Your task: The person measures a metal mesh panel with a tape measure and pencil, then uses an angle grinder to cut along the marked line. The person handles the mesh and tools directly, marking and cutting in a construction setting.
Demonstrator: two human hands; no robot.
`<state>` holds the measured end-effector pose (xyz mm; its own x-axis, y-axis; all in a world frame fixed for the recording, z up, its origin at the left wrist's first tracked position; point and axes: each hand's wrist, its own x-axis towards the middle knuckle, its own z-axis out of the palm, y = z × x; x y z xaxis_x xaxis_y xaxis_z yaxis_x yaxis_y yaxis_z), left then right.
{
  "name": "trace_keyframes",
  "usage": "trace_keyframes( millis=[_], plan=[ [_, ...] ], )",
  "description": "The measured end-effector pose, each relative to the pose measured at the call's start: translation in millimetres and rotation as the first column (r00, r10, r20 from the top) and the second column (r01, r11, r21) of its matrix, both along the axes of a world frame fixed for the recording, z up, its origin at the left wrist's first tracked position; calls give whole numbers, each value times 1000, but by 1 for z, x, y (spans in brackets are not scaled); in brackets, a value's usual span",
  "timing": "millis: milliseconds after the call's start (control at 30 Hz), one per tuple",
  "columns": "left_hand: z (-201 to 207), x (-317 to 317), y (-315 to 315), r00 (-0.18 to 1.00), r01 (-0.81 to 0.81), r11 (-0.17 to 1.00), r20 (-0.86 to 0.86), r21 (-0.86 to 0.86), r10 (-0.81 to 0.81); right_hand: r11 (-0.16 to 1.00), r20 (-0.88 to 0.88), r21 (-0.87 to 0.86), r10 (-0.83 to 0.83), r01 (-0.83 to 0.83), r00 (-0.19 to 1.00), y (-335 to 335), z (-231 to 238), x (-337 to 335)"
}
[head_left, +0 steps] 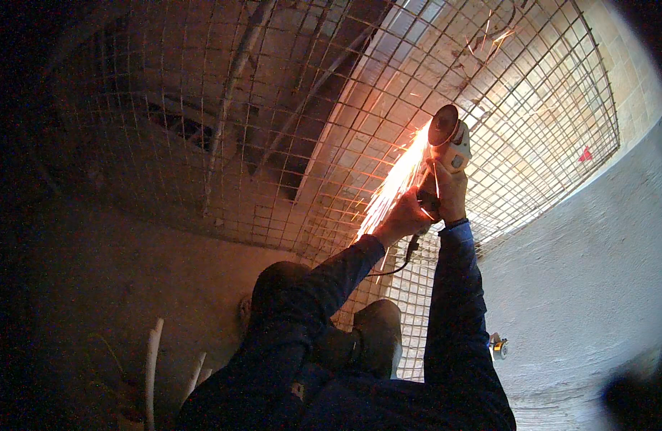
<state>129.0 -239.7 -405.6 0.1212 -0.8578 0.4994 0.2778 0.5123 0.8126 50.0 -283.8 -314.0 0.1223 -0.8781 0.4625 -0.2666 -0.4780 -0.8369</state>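
Observation:
An angle grinder (457,149) is held out in front of me over a sheet of wire mesh (518,158). My right hand (452,192) wraps round its body just behind the head. Closed on its rear end is my left hand (403,215), lower and to the left. The round disc (444,123) is at the mesh wires, and a bright stream of sparks (399,183) runs from it down to the left. A dark power cord (399,267) hangs from the tool's back end. Glare and my fingers hide part of the grip.
Long metal bars (345,100) lie beneath the mesh. A red scrap (585,154) shows near its right edge. A pale rough surface (582,273) spreads to the right, with a small yellow and black object (499,348). White pipes (153,359) stick up at lower left. My knees (378,323) are close below.

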Motion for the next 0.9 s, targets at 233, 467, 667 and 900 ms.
trace_keyframes(
  millis=[233, 467, 667, 900],
  plan=[
    [-2, 4, -6, 991, 101, 992, 85, 71, -107, 994, -163, -23, -110, 107, 981, -3, 2, -4],
    [4, 1, 3, 991, 109, 993, -79, -33, -111, 997, 40, 80, -1, -2, 999, -10, -7, -4],
    [-6, -4, -6, 998, 39, 997, 39, 68, -42, 992, -97, 95, -76, 85, 992, -10, -8, -9],
    [4, 3, -15, 956, 97, 980, 257, 174, -140, 991, -37, -43, -125, 124, 991, -3, 7, -9]
  ],
)
